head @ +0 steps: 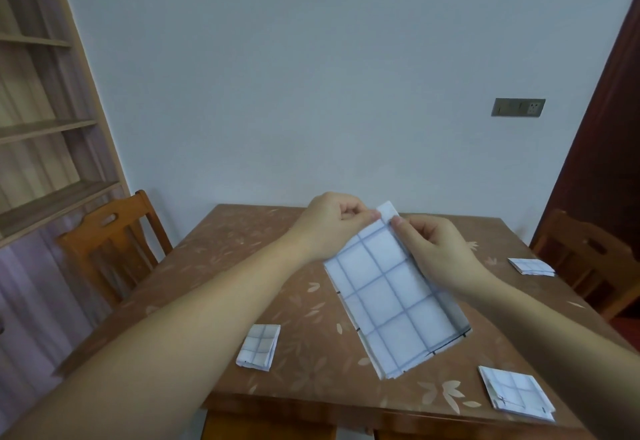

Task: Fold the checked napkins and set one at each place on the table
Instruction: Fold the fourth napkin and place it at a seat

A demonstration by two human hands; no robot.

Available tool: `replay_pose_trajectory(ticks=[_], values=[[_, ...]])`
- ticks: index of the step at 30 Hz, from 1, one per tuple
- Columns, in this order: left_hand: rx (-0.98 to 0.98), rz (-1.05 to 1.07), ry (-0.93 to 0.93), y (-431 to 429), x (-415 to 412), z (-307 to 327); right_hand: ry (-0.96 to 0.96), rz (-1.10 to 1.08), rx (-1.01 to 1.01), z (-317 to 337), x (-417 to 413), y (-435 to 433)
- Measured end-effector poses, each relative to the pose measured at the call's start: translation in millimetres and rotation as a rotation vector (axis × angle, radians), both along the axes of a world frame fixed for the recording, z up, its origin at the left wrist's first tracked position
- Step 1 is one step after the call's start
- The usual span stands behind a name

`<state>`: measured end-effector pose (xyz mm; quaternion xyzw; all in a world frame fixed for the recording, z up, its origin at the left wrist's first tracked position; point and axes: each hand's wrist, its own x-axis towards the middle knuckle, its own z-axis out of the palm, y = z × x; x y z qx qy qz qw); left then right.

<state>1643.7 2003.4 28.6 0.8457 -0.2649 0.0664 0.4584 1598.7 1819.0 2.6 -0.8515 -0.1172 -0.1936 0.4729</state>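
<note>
Shelving [41,128] of pale wood stands far to the left of my fingers. Below it, a wooden chair [110,242] sits at the left side of the table.

Nearer to me, below and left of my fingers, a small folded napkin [259,346] lies flat on the brown, leaf-patterned table [242,266].

My left hand [332,221] is curled, with thumb and forefinger pinching the top corner of the held napkin [394,297]. This is a white cloth with blue checks, folded into a long strip. It hangs from my fingers toward me, its lower end over the table. I cannot tell whether it touches the top.

My right hand [429,249] meets the left at the same top edge. Its fingers are curled and pinch the cloth just beside the left thumb.

I judge the napkin to be light, soft and limp. It will sag wherever it is not held, and its layers may slide apart. The corners and the folded edge look like the best places to hold it, using both hands.

To the right of my fingers, a far folded napkin [531,266] lies by the table's right edge, in front of a second chair [588,266]. Below my right wrist, a near folded napkin [516,393] lies at the near right corner.

No tray, basket or box is visible; the napkins lie directly on the table.
</note>
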Motion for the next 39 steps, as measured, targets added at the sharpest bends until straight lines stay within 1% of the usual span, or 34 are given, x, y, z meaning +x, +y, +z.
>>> replay_pose_trajectory(ticks=[5, 9, 11, 16, 19, 21, 24, 25, 26, 27, 28, 29, 30, 31, 32, 33, 34, 36, 39], values=[[0.040, -0.001, 0.046, 1, 4, 1, -0.021, 0.004, -0.068, -3, -3, 5], [0.088, 0.015, -0.084, -3, 4, 4, -0.026, 0.016, -0.038, 1, -7, 10], [0.060, 0.045, -0.106, 1, 7, 4, 0.027, 0.021, -0.053, 0, -9, 7], [-0.025, 0.092, -0.068, 18, 16, 6, 0.285, 0.139, -0.004, -7, -20, -11], [-0.042, 0.072, -0.040, 21, 17, 6, 0.409, 0.278, -0.085, -5, -25, -23], [-0.038, 0.026, -0.013, 17, 14, 6, 0.433, 0.337, -0.137, -2, -25, -22], [0.021, -0.058, 0.033, 7, 9, 9, 0.407, 0.349, -0.088, 2, -20, -14], [0.010, -0.074, 0.034, 5, 7, 12, 0.389, 0.350, -0.079, 3, -19, -10], [-0.046, -0.059, 0.017, 4, 7, 14, 0.375, 0.344, -0.058, 5, -17, -8], [-0.159, -0.014, 0.006, 4, 9, 15, 0.365, 0.341, -0.012, 6, -17, -7], [-0.312, 0.048, 0.040, 6, 14, 14, 0.356, 0.340, 0.057, 8, -17, -8], [-0.465, 0.101, 0.143, 8, 16, 12, 0.346, 0.336, 0.136, 10, -17, -10], [-0.587, 0.102, 0.301, 9, 17, 8, 0.342, 0.327, 0.212, 11, -16, -12], [-0.643, 0.055, 0.472, 10, 17, 1, 0.342, 0.304, 0.276, 12, -15, -15], [-0.624, -0.005, 0.595, 10, 15, -7, 0.337, 0.271, 0.325, 11, -12, -18], [-0.574, -0.058, 0.648, 9, 13, -15, 0.334, 0.236, 0.358, 11, -11, -19], [-0.515, -0.095, 0.655, 8, 11, -23, 0.333, 0.203, 0.375, 9, -8, -21], [-0.396, -0.121, 0.587, 6, 7, -31, 0.344, 0.174, 0.378, 7, -7, -23], [-0.307, -0.120, 0.504, 7, 9, -34, 0.397, 0.165, 0.359, 5, -5, -29]])
